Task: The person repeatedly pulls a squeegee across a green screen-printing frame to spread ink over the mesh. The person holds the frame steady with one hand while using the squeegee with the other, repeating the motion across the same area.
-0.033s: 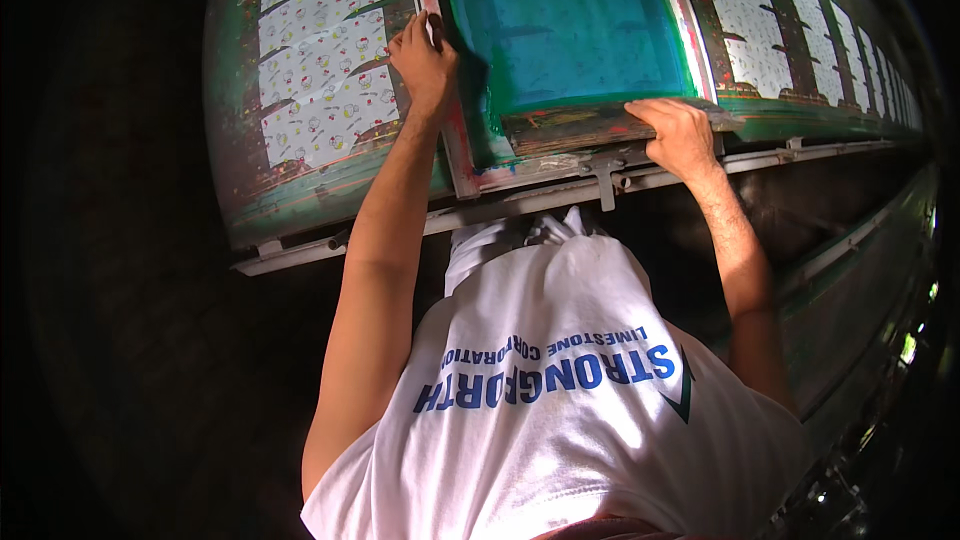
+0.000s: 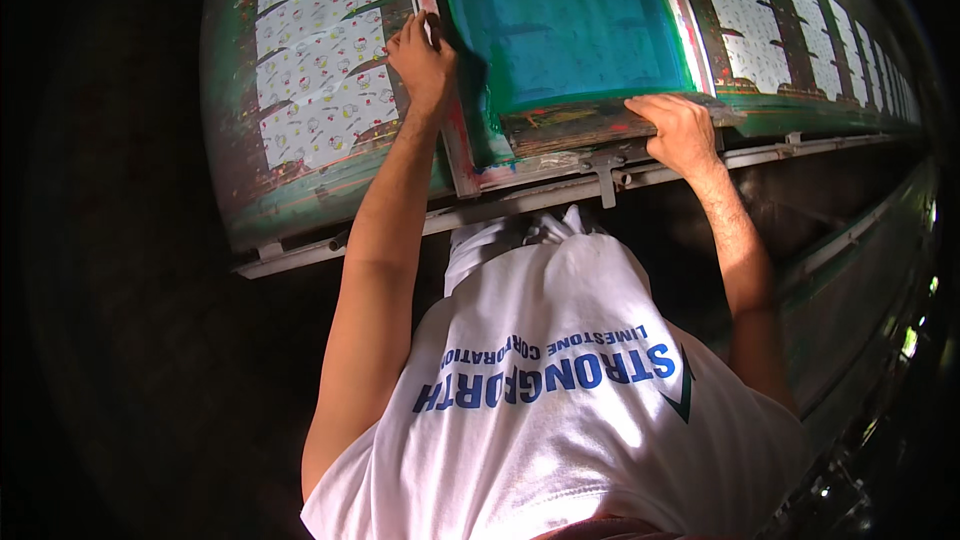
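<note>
A screen printing frame (image 2: pixel 457 155) with blue-green mesh (image 2: pixel 560 25) lies over the green table ahead of me. My left hand (image 2: pixel 422 62) is closed on the frame's left side bar, its fingertips curled round the edge by a small dark part. Across the near end of the mesh rests a wooden squeegee (image 2: pixel 570 127), stained with ink. My right hand (image 2: pixel 682 135) grips its right end, fingers over the top; the thumb is hidden. The blade's lower edge is also out of sight.
White sheets with small coloured prints lie left (image 2: pixel 325 60) and right (image 2: pixel 742 20) of the frame, in a row down the long table (image 2: pixel 240 165). A metal rail (image 2: pixel 440 223) runs along the near edge, with a bracket (image 2: pixel 606 185) below the frame.
</note>
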Demonstrator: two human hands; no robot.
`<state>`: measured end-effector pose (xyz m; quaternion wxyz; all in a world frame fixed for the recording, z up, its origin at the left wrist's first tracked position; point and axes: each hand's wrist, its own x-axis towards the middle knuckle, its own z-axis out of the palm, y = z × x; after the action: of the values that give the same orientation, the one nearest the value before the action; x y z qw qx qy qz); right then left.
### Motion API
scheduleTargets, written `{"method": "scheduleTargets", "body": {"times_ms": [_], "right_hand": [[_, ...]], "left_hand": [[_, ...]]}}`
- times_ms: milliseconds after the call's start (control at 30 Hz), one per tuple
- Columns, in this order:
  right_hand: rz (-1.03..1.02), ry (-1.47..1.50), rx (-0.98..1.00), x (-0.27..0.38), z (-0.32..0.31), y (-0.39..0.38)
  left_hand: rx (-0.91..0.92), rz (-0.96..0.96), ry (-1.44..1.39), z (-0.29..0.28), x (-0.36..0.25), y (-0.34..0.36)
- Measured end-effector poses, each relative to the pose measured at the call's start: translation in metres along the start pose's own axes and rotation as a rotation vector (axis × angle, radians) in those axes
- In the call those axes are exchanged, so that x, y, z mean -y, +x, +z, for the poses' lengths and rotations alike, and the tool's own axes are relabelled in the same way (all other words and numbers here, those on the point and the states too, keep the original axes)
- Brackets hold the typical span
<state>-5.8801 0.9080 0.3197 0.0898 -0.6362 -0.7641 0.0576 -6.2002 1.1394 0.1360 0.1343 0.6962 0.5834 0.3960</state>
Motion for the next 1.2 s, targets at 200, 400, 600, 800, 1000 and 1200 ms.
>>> {"method": "scheduleTargets", "body": {"times_ms": [200, 400, 600, 800, 1000, 1200], "right_hand": [[-0.017, -0.014, -0.014, 0.001, 0.026, 0.012], [0.028, -0.053, -0.076, -0.005, 0.062, 0.029], [0.003, -0.054, -0.177, -0.049, 0.077, 0.143], [0.062, -0.116, -0.146, -0.105, 0.089, 0.294], [0.105, -0.131, -0.08, -0.161, 0.094, 0.422], [-0.043, -0.11, 0.026, -0.211, 0.066, 0.499]], "left_hand": [[0.002, -0.002, 0.011, 0.001, -0.005, 0.005], [0.009, -0.003, -0.035, -0.002, -0.005, 0.002], [-0.007, 0.014, -0.031, 0.0, -0.003, 0.003], [0.052, 0.005, -0.001, -0.002, -0.004, 0.0], [0.098, -0.032, 0.077, -0.005, -0.013, -0.002], [0.133, -0.055, 0.113, -0.005, -0.017, -0.003]]}}
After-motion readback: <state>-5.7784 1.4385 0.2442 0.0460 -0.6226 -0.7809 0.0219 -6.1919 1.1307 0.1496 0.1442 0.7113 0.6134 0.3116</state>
